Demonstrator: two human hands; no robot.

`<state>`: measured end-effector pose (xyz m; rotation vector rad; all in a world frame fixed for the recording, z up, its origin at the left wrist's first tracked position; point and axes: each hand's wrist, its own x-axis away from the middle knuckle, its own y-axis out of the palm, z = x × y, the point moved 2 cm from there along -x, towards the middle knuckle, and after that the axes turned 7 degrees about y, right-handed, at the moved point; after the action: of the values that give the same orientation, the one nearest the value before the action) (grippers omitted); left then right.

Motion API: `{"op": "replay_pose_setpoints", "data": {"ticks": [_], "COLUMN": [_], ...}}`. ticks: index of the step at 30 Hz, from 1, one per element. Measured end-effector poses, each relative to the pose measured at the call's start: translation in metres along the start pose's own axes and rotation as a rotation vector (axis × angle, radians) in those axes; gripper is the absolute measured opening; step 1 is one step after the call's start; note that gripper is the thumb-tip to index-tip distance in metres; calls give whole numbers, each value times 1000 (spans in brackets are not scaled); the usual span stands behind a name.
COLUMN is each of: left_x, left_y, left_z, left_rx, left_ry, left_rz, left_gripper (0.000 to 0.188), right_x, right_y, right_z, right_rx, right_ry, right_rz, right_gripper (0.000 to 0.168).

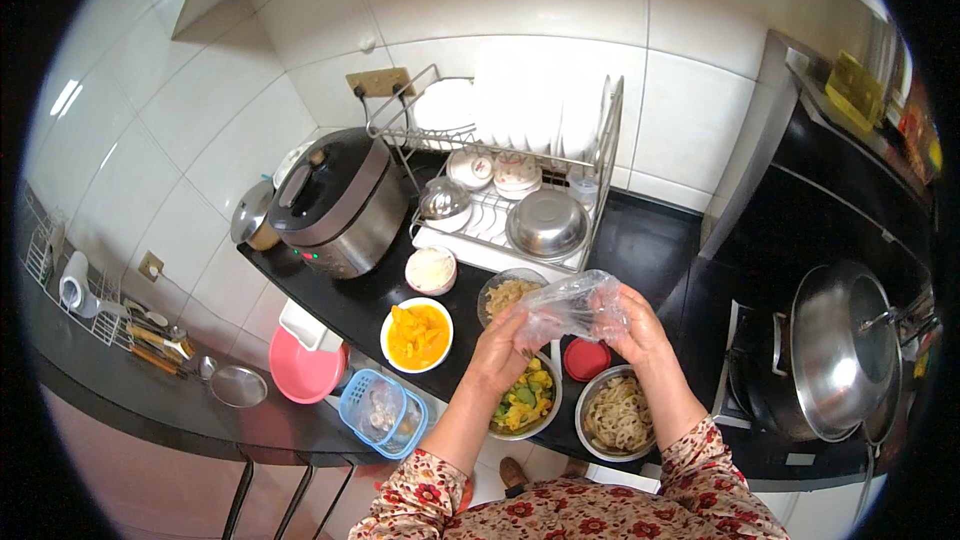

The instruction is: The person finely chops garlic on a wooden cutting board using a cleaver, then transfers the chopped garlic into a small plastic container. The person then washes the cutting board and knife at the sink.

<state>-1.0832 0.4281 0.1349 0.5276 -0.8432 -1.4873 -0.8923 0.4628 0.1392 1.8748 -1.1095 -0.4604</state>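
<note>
Between my two hands a sheet of clear plastic film or a thin bag [564, 305] is stretched, crumpled and shiny. My left hand [501, 349] grips its left side, and my right hand [637, 326] has the other side. Behind it, partly covered, is a glass bowl of pale brown food [507, 294]. Below my left hand a metal bowl holds yellow and green food [529, 399]. Sliced lotus root [618, 412] fills another metal bowl under my right forearm. A red round lid [586, 359] lies between these bowls.
A white bowl of orange-yellow food [417, 334] and a small bowl of white food [431, 270] stand left. Behind are a pressure cooker [337, 202] and dish rack [592, 240]. A lidded wok [840, 352] sits on the stove. Blue baskets [382, 412] and a pink basin [304, 371] are lower left.
</note>
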Motion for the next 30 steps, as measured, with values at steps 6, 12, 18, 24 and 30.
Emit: {"op": "replay_pose_setpoints", "data": {"ticks": [6,12,18,24,30], "left_x": [27,68,13,-19,-36], "left_y": [-40,-85,-110,-101,-102], "left_z": [19,36,47,45,39], "left_rx": [100,157,-1033,-1699,-1741], "left_ry": [59,22,-4,144,68], "left_rz": [-64,36,38,265,153], "left_gripper": [27,29,30,29,34], "right_x": [0,6,-51,-88,-108], "right_y": [-1,-18,-47,-77,-96], "right_z": [7,19,27,47,54], "right_rx": [263,299,787,972,1025], "right_ry": [161,271,307,265,146], "right_rz": [-17,-111,-8,164,255], "right_gripper": [15,11,9,16,19]}}
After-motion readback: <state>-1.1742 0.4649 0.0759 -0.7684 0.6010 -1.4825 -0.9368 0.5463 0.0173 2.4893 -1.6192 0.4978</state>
